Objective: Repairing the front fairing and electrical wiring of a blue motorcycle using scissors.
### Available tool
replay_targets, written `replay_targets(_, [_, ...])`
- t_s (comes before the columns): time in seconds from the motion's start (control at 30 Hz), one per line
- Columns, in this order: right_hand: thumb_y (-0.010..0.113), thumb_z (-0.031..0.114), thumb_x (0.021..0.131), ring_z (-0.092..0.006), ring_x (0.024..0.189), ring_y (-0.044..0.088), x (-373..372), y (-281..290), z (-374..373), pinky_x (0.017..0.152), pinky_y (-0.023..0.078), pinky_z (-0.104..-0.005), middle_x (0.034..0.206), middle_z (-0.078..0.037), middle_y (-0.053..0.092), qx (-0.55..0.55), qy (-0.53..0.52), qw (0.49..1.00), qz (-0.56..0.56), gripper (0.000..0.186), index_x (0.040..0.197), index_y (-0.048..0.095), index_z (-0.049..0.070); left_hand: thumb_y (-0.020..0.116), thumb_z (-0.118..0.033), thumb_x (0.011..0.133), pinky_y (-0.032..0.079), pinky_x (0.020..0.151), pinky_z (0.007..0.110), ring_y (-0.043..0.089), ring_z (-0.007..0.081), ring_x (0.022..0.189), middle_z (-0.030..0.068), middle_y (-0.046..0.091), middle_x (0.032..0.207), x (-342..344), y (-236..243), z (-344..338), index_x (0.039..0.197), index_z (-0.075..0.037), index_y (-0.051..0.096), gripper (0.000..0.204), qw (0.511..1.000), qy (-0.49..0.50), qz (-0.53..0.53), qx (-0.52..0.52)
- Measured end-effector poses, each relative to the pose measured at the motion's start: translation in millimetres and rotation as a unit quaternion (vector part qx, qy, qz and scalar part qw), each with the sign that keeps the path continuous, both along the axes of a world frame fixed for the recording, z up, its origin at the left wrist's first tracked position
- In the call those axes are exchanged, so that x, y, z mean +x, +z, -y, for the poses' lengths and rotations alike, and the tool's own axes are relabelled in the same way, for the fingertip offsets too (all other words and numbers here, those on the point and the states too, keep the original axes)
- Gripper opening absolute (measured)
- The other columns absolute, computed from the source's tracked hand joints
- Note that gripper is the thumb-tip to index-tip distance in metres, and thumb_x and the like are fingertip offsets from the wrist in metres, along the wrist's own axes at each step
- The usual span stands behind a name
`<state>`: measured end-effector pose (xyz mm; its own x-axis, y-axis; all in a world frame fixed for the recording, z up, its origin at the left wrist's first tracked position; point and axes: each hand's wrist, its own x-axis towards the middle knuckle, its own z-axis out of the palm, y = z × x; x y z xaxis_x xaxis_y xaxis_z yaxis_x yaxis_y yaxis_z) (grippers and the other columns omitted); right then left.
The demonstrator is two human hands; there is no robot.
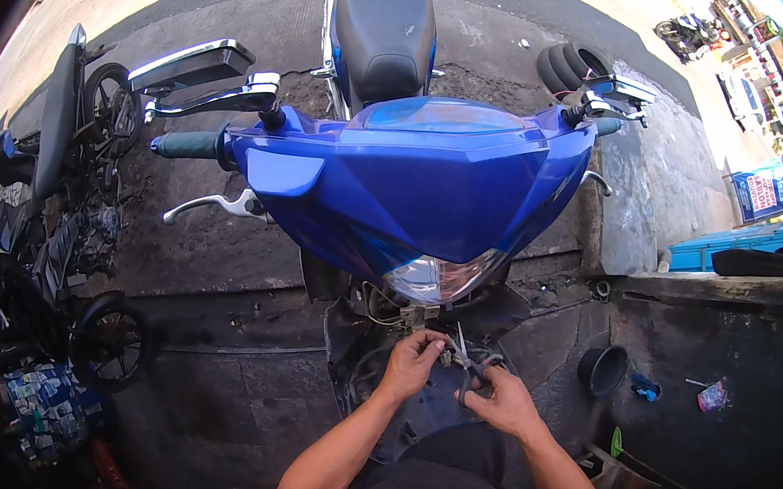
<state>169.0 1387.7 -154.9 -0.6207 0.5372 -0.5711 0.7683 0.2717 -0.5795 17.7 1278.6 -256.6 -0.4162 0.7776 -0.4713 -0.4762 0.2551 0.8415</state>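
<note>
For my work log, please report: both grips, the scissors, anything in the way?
Right grip: holding scissors, pointed forward. Left grip: beside scissors, hold unclear. Possible obstacle: blue motorcycle front, close ahead.

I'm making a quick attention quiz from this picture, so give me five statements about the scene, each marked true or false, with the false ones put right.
1. The right hand holds scissors. True.
2. The left hand rests on the motorcycle seat. False: the left hand is beside the scissors, left of their blades.
3. A black bucket is on the ground to the right of both hands. True.
4. The blue motorcycle has no mirrors. False: a mirror shows on each side of it.
5. A dark motorcycle stands at the left of the picture. True.
</note>
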Motion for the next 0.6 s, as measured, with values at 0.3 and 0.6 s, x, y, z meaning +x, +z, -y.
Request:
replay_targets(0.3, [0.071,0.043,0.077,-0.0391,0.082,0.068,-2.9,5.7,1.0,0.074,0.052,-0.0460,0.080,-0.022,0.069,-0.014,0.016,0.994,0.111,0.046,0.085,0.069,-0.003,0.060,-0.012,0.096,0.047,0.072,0.027,0.059,0.0095,0.080,0.0035,0.070,0.089,7.8,-13.2,0.6,0.105,-0.002,0.069,0.016,0.998,-0.002,-0.057,-0.018])
replay_targets(0.6, [0.069,0.041,0.080,-0.0414,0.083,0.068,-11.7,14.3,-2.9,0.076,0.052,-0.0478,0.079,-0.024,0.068,-0.025,0.034,0.991,0.130,0.044,0.089,0.070,-0.002,0.062,-0.015,0.095,0.048,0.071,0.027,0.060,0.0088,0.079,0.0051,0.070,0.086,7.0,-6.9,2.1,0.106,0.000,0.068,0.019,0.999,0.016,-0.038,-0.024])
